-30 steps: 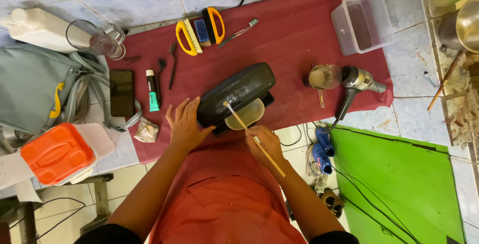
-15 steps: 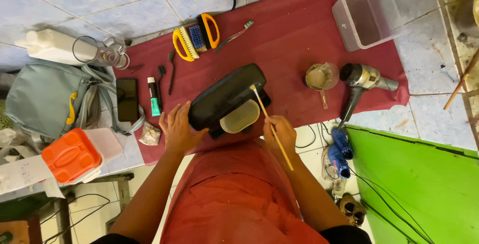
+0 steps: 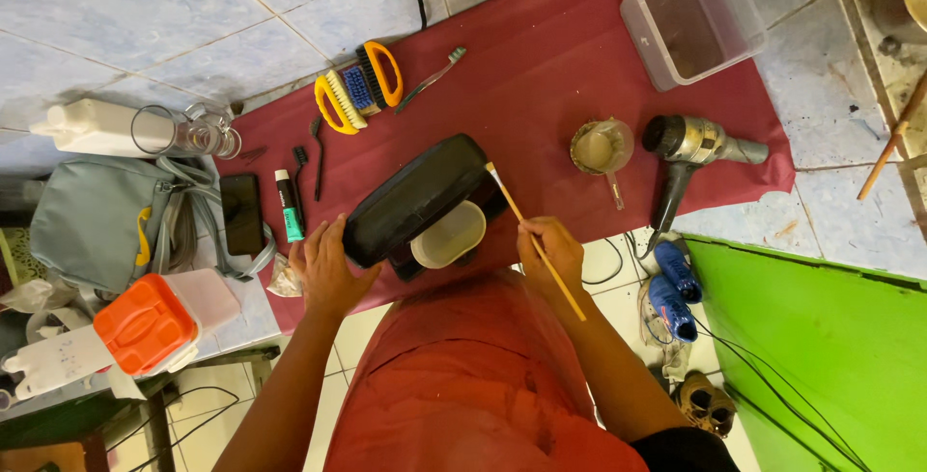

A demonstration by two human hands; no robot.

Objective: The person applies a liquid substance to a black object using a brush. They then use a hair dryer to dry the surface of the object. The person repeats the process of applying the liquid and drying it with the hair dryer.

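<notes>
1. The left hand grips the near-left end of a black shoe, fingers wrapped around it. The shoe lies tilted near the middle of the near edge of the dark red cloth, sole side up, with its pale insole opening facing the person.

2. The right hand pinches a thin wooden-handled paintbrush, fingers narrow around the shaft. A second ago the bristles sat over the shoe's opening; half a second ago they rested at its far-right rim. Now the tip is off the shoe, just beside its far-right end, above the cloth.

3. The shoe has also turned a little in the left hand since then, its long side swinging more toward the cloth's left edge, while the grip is unchanged.

4. My reading: one brush stroke on the shoe has ended and the brush is lifted clear. It points toward the small cup of pale liquid, which stands near, further right on the cloth.

5. Around this, nothing else has shifted: a hair dryer lies by the cloth's right edge, a clear plastic tub at its far-right corner, and yellow and orange scrubbing brushes toward the far-left.
</notes>
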